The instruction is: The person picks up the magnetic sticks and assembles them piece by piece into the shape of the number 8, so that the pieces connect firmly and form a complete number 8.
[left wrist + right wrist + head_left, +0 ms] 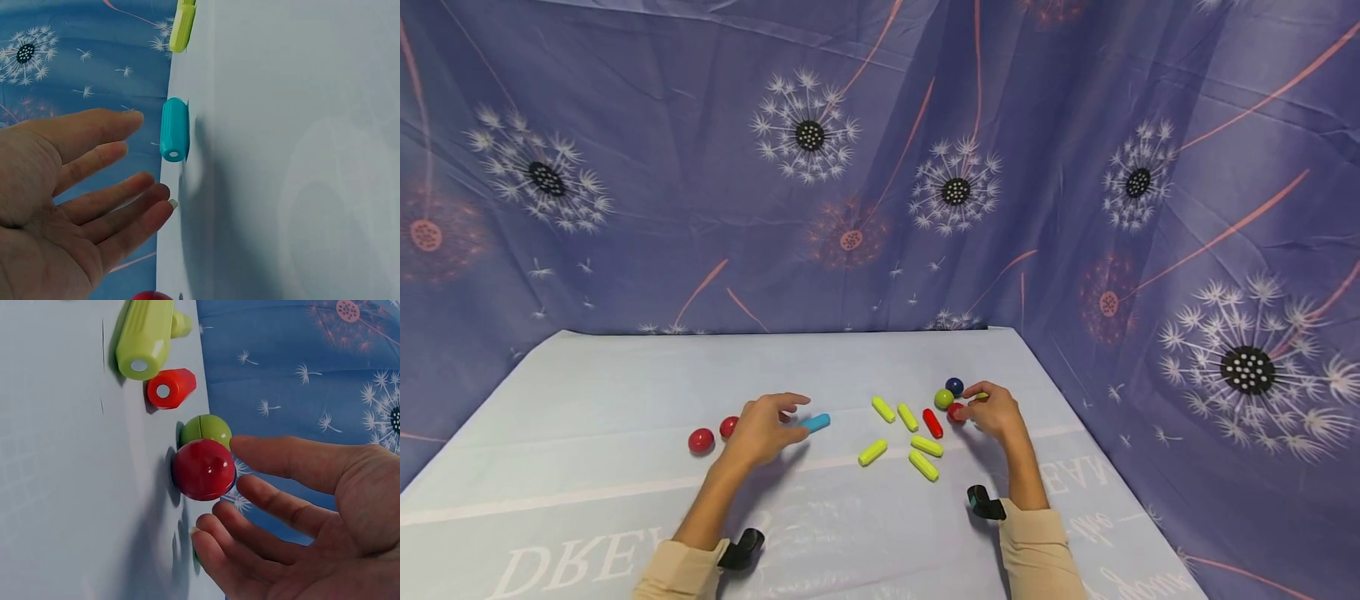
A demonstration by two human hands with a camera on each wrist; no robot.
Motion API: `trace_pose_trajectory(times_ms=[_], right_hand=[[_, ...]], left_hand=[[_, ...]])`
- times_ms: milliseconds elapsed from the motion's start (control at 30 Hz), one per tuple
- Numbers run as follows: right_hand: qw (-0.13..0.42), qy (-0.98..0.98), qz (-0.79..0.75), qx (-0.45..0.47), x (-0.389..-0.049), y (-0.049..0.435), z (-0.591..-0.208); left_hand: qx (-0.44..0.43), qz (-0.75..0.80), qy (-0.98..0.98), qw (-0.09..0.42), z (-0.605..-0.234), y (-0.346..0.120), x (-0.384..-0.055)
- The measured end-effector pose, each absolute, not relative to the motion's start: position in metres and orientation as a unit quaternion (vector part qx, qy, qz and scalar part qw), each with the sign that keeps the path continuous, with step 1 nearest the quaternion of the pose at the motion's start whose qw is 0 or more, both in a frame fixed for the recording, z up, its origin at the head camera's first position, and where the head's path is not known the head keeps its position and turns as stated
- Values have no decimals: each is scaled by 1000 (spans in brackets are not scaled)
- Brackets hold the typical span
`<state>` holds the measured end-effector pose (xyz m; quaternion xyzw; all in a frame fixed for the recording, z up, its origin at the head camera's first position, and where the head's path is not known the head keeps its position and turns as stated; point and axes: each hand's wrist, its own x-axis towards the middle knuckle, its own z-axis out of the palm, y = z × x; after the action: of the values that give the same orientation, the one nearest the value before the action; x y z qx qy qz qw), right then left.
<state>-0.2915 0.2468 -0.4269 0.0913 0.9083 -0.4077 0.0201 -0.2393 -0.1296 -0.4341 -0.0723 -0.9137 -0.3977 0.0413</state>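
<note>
The left hand (765,429) is just beside a blue rod (817,422) on the white tabletop (805,367), its thumb and fingers spread well apart with nothing gripped; the left wrist view shows a gap between the thumb tip and the rod, which lies on its side. To the left of that hand sit two red balls (702,441), the nearer one partly hidden by it. Over on the right, the right hand (996,412) reaches to a red ball at the cluster (955,413) — thumb and fingers loosely bent and parted, not closed round it, though whether a fingertip touches the ball I cannot tell. That ball sits on the tabletop just in front of a green ball (943,399), with a dark blue ball (954,386) beside the green one. A small yellow-green piece (981,395) shows past the right hand's fingers, mostly covered. Between the hands lie five yellow-green rods (872,452), scattered at different angles, and a red rod (932,423) near the cluster. Behind everything hangs a blue-purple cloth (685,167) printed with dandelions; beige sleeves (1037,542) cover the forearms.
</note>
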Motion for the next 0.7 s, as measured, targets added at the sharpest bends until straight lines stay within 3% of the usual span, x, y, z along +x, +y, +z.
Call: trace_pose_trajectory(times_ms=[167,700], right_hand=[[42,898,-426,98,-291,246,-429],[42,916,-389,92,-295,245,-434]], left_hand=[[-71,-395,-914,49,-438,-127,-240],[-48,-372,-926,34,-445,-121,-246]])
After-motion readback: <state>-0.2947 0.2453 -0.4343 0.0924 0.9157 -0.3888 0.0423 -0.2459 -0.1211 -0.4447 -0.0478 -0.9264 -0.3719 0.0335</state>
